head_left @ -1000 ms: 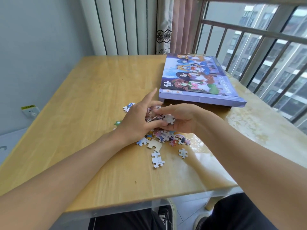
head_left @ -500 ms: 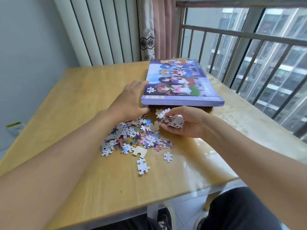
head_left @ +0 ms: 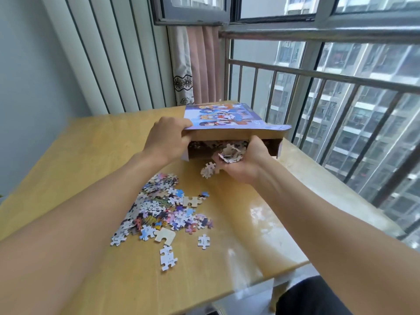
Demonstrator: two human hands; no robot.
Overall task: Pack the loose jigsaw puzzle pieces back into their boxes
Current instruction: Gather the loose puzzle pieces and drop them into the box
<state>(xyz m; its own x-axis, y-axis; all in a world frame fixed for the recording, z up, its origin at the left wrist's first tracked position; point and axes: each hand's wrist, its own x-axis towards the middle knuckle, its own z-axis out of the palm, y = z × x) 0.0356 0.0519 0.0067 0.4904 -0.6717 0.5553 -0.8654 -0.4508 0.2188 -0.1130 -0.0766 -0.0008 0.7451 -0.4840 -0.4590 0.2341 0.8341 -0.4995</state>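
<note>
A purple puzzle box lid [head_left: 227, 118] with cartoon figures is tilted up at its near edge, gripped at the front left corner by my left hand [head_left: 167, 138]. Under it the brown box base [head_left: 272, 146] shows pieces inside. My right hand [head_left: 241, 161] is cupped at the box opening, holding a handful of puzzle pieces [head_left: 229, 153]; one piece [head_left: 208, 170] hangs off my fingers. A heap of loose pieces [head_left: 163, 210] lies on the wooden table [head_left: 91, 155] nearer to me, with stray single pieces [head_left: 168, 258] at the front.
The table's right and near edges are close by. A metal window railing [head_left: 341, 92] runs along the right, a curtain [head_left: 200, 64] and white slatted wall stand behind the box. Dark trouser legs [head_left: 311, 296] show below the table edge.
My left hand has lifted the lid's near edge, opening the box. My right hand has carried its handful of pieces from above the heap up to the box opening.
</note>
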